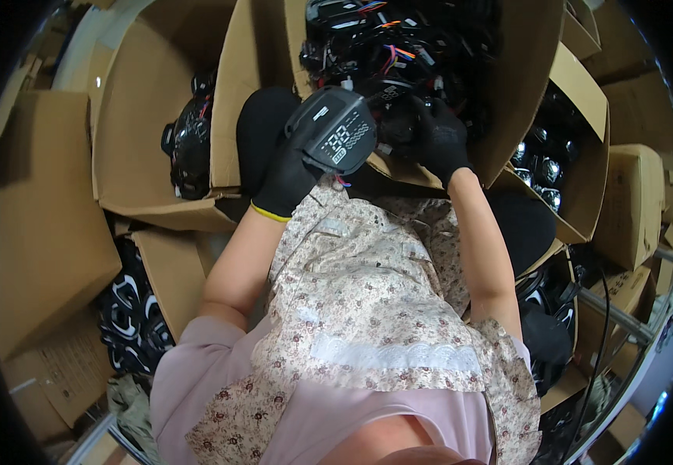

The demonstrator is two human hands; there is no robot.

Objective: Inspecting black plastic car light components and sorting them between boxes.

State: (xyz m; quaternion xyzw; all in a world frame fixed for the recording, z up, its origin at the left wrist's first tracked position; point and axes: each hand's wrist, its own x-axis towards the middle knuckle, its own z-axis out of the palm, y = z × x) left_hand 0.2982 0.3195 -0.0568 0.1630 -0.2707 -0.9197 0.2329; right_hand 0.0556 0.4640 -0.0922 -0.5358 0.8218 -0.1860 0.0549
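Both gloved hands grip the black display unit point(336, 132) at the near edge of the open cardboard box point(522, 93), left hand point(288, 177) clasping its rim, right hand point(437, 139) its rear; rigid, probably light, its screen likely scratch-prone, best held by the casing.

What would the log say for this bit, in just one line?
left hand: holds black display unit | right hand: grips unit's far end | cardboard box of wired black parts: behind | seated, floral apron
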